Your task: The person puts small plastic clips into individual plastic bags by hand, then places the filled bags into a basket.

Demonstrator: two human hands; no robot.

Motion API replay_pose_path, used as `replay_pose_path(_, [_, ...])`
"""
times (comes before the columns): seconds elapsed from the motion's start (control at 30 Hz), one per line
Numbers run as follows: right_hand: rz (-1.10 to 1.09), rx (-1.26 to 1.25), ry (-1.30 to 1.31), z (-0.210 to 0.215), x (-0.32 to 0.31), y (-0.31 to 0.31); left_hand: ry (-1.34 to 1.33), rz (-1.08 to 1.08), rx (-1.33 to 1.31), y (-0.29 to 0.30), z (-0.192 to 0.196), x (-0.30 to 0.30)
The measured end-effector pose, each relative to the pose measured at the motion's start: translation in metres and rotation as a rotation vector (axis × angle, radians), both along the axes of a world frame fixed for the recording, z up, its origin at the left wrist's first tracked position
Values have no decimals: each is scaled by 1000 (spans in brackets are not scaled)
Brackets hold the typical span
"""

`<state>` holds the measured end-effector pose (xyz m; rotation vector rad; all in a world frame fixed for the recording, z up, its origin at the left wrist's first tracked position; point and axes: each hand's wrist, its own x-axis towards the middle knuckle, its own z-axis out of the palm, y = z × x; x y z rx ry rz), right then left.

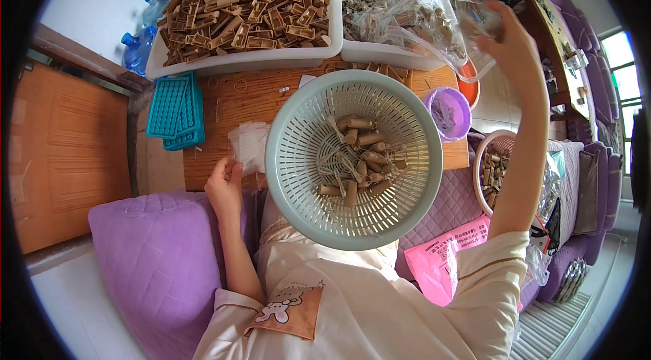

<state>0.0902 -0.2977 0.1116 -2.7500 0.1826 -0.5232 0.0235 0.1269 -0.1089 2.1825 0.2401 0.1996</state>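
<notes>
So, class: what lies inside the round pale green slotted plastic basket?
Inside the round pale green slotted plastic basket lie brown tube-shaped pieces and a tangle of pale strings. What lies beneath the pile is covered.

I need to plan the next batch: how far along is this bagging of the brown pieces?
Done: I can't see any finished bags for certain. In hand: the right hand lifts a clear bag with some pieces in it over the table; the left hand touches a stack of empty bags. Left: a handful in the basket and a heaped white tray, so most remains.
</notes>
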Motion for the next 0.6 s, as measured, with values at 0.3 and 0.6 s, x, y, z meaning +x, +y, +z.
replay_pose_path(0.3, [319, -719, -45, 59, -132, 102, 20, -1, -319, -10, 25, -4])
replay_pose_path(0.6, [-219, -2797, -9, 67, -157, 170, 1, 6, -621, -21, 47, -10])
